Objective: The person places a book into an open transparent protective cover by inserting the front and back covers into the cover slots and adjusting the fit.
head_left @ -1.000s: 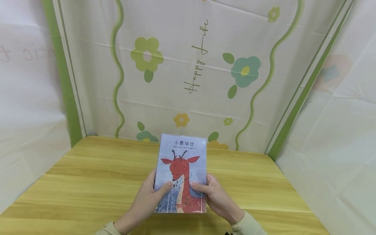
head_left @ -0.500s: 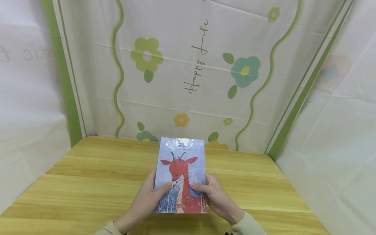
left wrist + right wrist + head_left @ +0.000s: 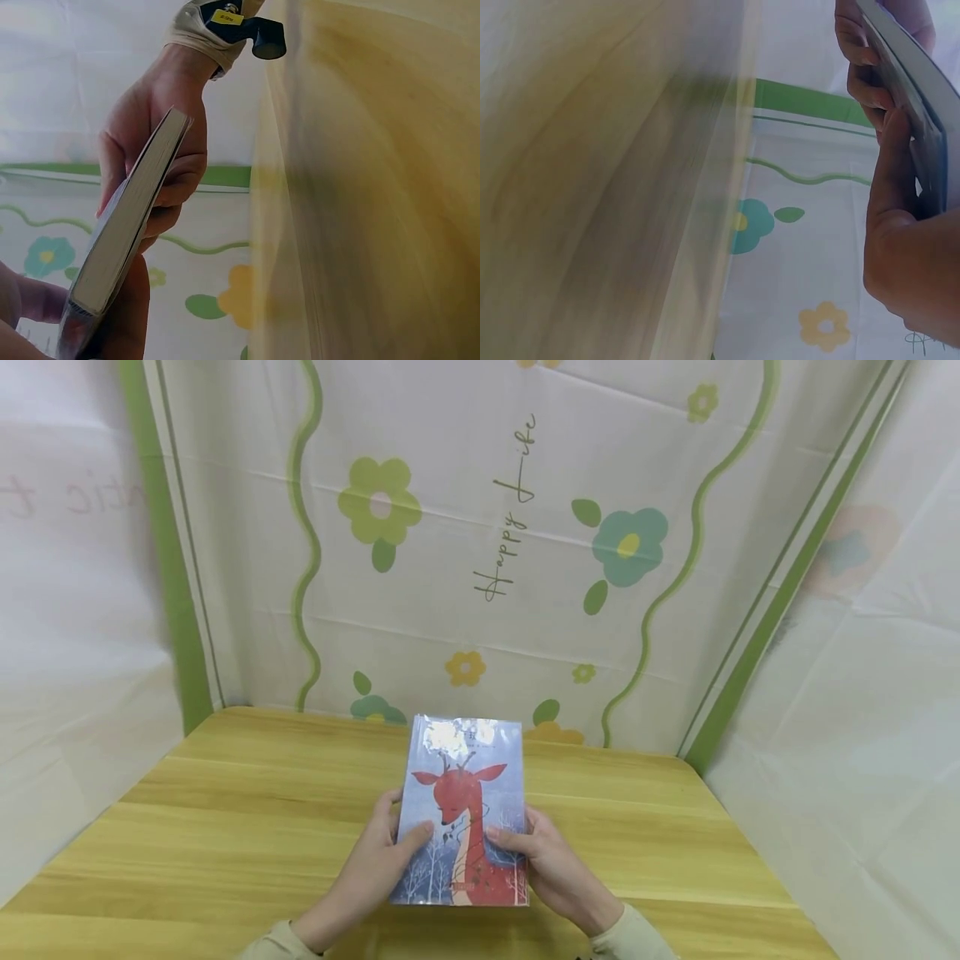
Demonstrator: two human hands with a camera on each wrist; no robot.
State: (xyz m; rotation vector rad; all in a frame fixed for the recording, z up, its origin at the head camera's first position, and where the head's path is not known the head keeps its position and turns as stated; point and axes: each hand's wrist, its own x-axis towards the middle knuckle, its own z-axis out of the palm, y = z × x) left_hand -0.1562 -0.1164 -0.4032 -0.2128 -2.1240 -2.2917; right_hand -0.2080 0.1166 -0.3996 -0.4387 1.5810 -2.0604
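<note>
A closed book (image 3: 471, 785) with a red deer on a blue cover is held upright, leaning back, above the wooden table (image 3: 225, 827). My left hand (image 3: 377, 855) grips its left edge, thumb on the cover and the other fingers mostly hidden behind. On the right edge my right hand (image 3: 557, 865) grips it the same way. Glare washes out most of the printed title. In the left wrist view the pale page block of the book (image 3: 131, 214) shows edge-on, with fingers behind it. The right wrist view catches the book (image 3: 907, 94) partly, at its right side.
Behind the table hangs a white curtain (image 3: 435, 585) printed with flowers, green wavy lines and the words "Happy Life". More white cloth, the left panel (image 3: 75, 652) and the right panel (image 3: 862, 710), closes in both sides.
The book's top edge has tipped back and lowered a little, and glare has spread over the title. Both hands keep their grip. The head view has shifted slightly.
</note>
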